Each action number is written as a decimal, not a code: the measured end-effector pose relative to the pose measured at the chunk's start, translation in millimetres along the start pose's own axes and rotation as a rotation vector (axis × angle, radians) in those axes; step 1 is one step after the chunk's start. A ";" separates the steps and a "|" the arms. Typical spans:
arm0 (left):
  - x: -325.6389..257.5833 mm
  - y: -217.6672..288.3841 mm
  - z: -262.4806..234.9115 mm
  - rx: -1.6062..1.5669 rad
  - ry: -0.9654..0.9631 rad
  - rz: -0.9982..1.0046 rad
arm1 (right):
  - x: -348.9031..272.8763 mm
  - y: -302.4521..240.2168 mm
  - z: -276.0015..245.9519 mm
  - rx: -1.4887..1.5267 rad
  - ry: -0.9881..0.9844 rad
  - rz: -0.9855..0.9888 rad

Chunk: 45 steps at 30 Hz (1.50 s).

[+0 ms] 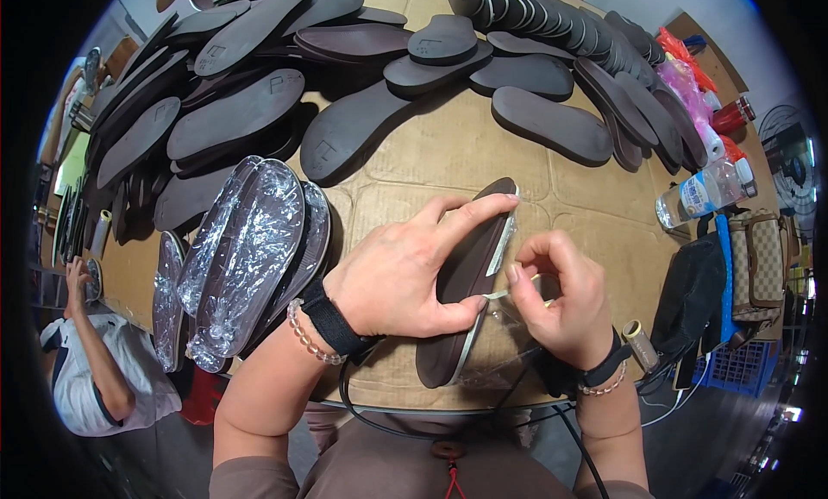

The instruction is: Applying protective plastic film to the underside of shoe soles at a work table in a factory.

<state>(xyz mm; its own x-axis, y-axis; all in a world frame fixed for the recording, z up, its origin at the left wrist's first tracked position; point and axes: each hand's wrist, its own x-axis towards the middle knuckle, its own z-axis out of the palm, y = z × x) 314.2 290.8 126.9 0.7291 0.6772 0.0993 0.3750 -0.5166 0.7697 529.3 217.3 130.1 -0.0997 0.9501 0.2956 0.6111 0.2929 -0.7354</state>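
My left hand (397,262) grips a dark brown shoe sole (438,357) tilted up on its side, thumb and forefinger spread along its upper edge. A pale strip (498,256) runs along that edge. Close on the right, my right hand (565,296) is closed in a pinch on a thin, pale end of strip at the sole's side. Crinkled clear plastic film (496,357) lies under and beside the sole. To the left of my left hand, several soles wrapped in clear plastic (250,249) lie in a pile.
Loose dark soles (237,115) are heaped at the far left, with a long row (552,29) at the far right. A water bottle (703,193), a checked bag (757,266) and a small roll (640,344) are at the right. A co-worker's arm (99,352) shows at left.
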 end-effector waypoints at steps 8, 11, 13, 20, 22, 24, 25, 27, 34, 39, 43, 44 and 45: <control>0.4 0.2 1.3 0.078 0.034 0.032 | 2.9 16.0 6.8 0.379 -0.087 0.321; 0.5 0.2 1.6 0.066 0.038 0.040 | 4.1 18.8 9.5 0.557 -0.124 0.388; 0.0 1.1 0.6 0.077 0.034 0.026 | 4.8 18.2 10.6 0.663 -0.143 0.452; 0.2 0.6 0.4 0.026 0.037 0.032 | 6.7 26.4 4.5 0.873 -0.151 0.569; 0.4 1.4 0.8 0.037 0.046 0.045 | 10.3 28.0 5.3 0.957 -0.157 0.621; 0.7 0.5 1.4 0.038 0.044 0.045 | 12.4 28.0 5.8 1.006 -0.180 0.625; 0.9 0.1 1.7 0.040 0.045 0.045 | 12.6 27.8 6.4 1.053 -0.206 0.628; 1.5 0.6 1.8 0.046 0.042 0.044 | 11.8 28.9 9.4 1.065 -0.176 0.629; 1.2 4.2 -0.6 0.028 0.003 0.013 | 11.4 33.2 8.0 0.915 -0.147 0.614; 1.3 -3.6 3.9 0.050 0.028 0.090 | 11.1 38.2 12.3 0.825 -0.142 0.574; 1.9 -3.3 2.2 0.109 -0.020 0.107 | 11.8 36.9 11.0 0.875 -0.172 0.585; 1.6 -2.5 2.2 0.109 -0.020 0.106 | 12.0 36.3 10.9 0.875 -0.173 0.585; 1.4 -0.6 2.1 0.099 0.001 0.095 | 12.5 35.4 10.8 0.862 -0.175 0.586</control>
<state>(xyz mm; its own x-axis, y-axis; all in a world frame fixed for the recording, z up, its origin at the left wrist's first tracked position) 316.2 290.9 125.3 0.7638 0.6228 0.1696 0.3586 -0.6279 0.6907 541.2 240.7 101.2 -0.1235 0.9498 -0.2876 -0.1573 -0.3049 -0.9393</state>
